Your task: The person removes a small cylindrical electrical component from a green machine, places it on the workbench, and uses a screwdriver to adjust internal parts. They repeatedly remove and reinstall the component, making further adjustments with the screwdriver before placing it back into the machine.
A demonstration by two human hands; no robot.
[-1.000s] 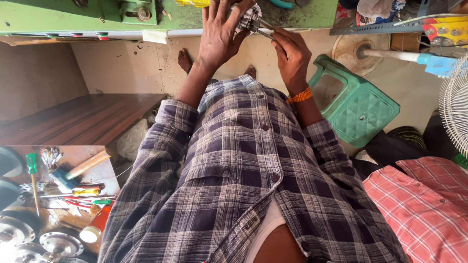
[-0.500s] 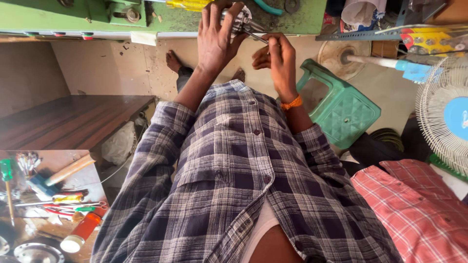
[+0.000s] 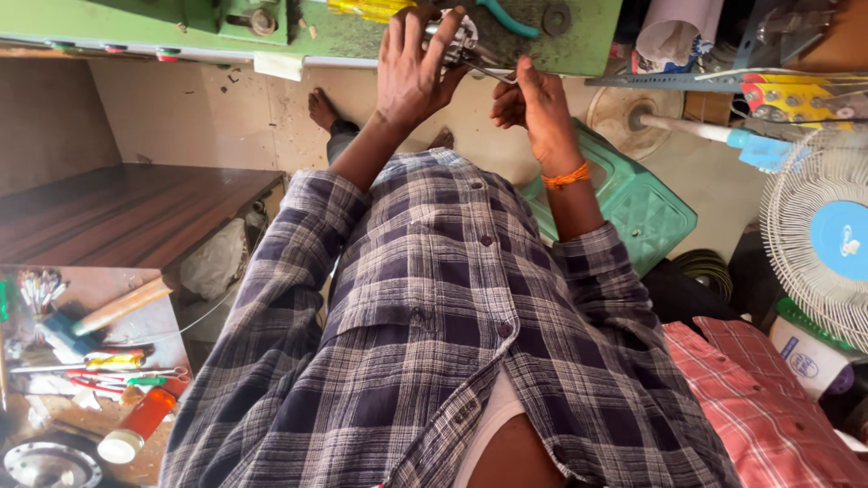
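My left hand [image 3: 411,72] reaches up to the edge of a green workbench [image 3: 362,36], fingers spread and cupped around a small shiny metal part [image 3: 459,38]. My right hand [image 3: 535,107], with an orange band on its wrist, pinches a thin metal tool [image 3: 486,65] whose tip points into that part. Both arms are in plaid shirt sleeves. The left fingers hide most of the metal part.
Teal-handled pliers [image 3: 506,16] and a yellow-handled tool [image 3: 371,7] lie on the bench. A green plastic stool [image 3: 633,208] stands below my right arm. A white fan [image 3: 818,244] and a person's red checked shirt [image 3: 768,416] are at right. A wooden table [image 3: 117,212] and scattered hand tools [image 3: 90,361] are at left.
The view has swung slightly to the right and closer. Both hands stay at the metal part; my right hand has shifted a little lower and right with the thin tool.
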